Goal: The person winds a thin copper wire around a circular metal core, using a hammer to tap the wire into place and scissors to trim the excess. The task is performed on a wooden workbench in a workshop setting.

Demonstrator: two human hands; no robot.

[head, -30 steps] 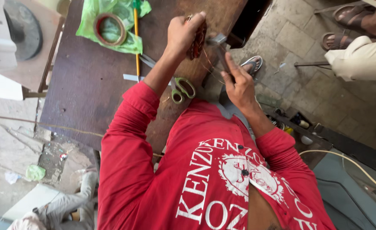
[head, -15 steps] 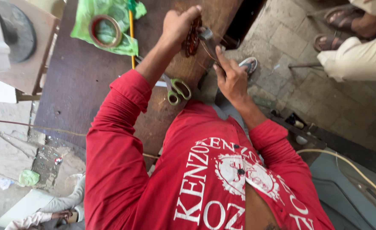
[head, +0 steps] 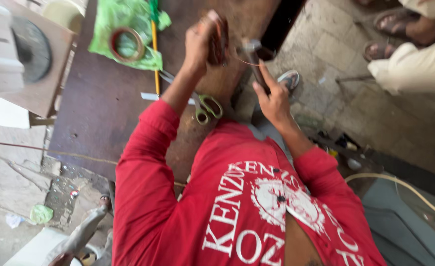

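My left hand [head: 201, 43] is raised over the dark brown table [head: 99, 113] and grips a reddish-brown coil of copper wire [head: 221, 35]. My right hand [head: 275, 101] is wrapped around the handle of a small hammer [head: 251, 49]. The hammer's metal head sits just to the right of the coil, very close to it. A thin copper strand runs between coil and hammer. Both arms are in red sleeves.
Green-handled scissors [head: 207, 107] lie on the table under my left forearm. A green plastic bag [head: 124, 24] with a wire ring [head: 127, 44] and a yellow stick [head: 154, 54] lie farther back. Another person's sandalled feet [head: 390, 32] rest on the paving at right. A pale cable [head: 400, 183] crosses lower right.
The view has shifted and the hands sit slightly lower in it. My right hand has slid down the hammer handle; the hammer head stays beside the coil in my left hand.
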